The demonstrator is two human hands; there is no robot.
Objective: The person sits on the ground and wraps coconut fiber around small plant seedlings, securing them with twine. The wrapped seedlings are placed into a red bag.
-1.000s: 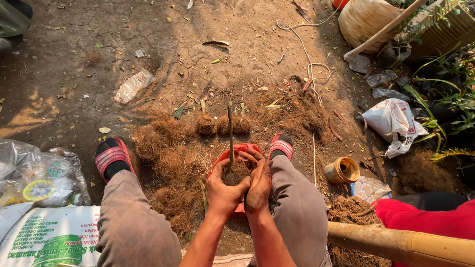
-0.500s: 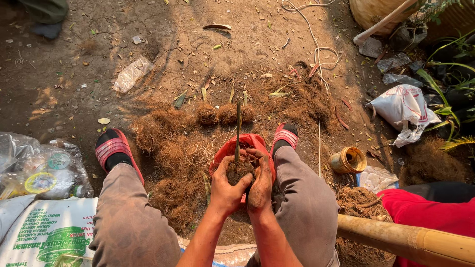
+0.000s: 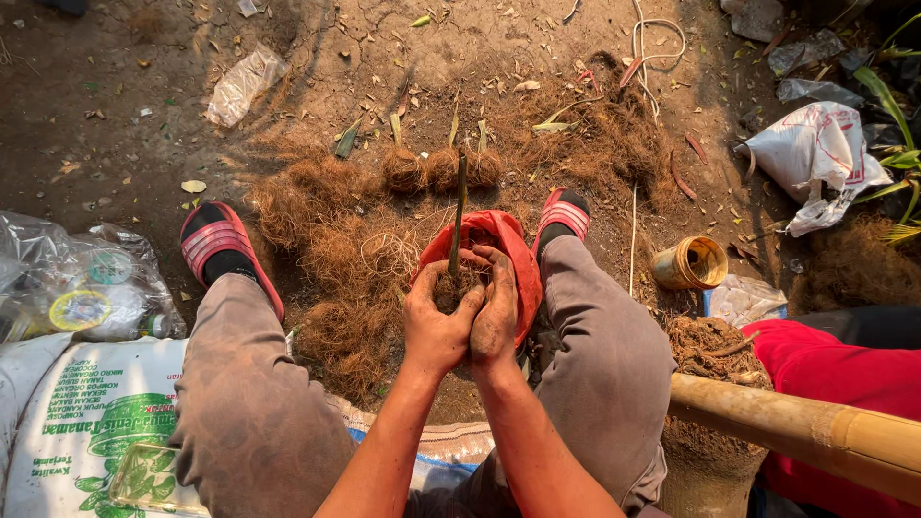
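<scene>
A seated person presses a clump of brown fibre [image 3: 453, 288] between both hands over a red bowl [image 3: 518, 264] on the bare ground. The left hand [image 3: 436, 321] cups the clump from the near side, fingers curled round it; the right hand [image 3: 496, 312] closes against it from the other side, so the two hands meet around the ball and hold it between them. A thin green stem [image 3: 460, 206] rises upright out of the clump, just above the fingertips. The bowl sits directly under and beyond the hands, between the person's knees.

Past the hands — further out on the ground — three finished fibre balls [image 3: 441, 168] lie in a row, each with a short shoot, on a spread of loose coconut fibre [image 3: 336, 249]. To the right of the right hand stands an open yellow tin [image 3: 691, 264]; nearer the person on that side a bamboo pole [image 3: 806, 432] crosses the lower corner. To the left of the left hand, beyond the knee, a printed white sack [image 3: 77, 422] lies flat, with a clear plastic bag [image 3: 72, 283] just above it. Red-striped sandals [image 3: 225, 245] flank the work.
</scene>
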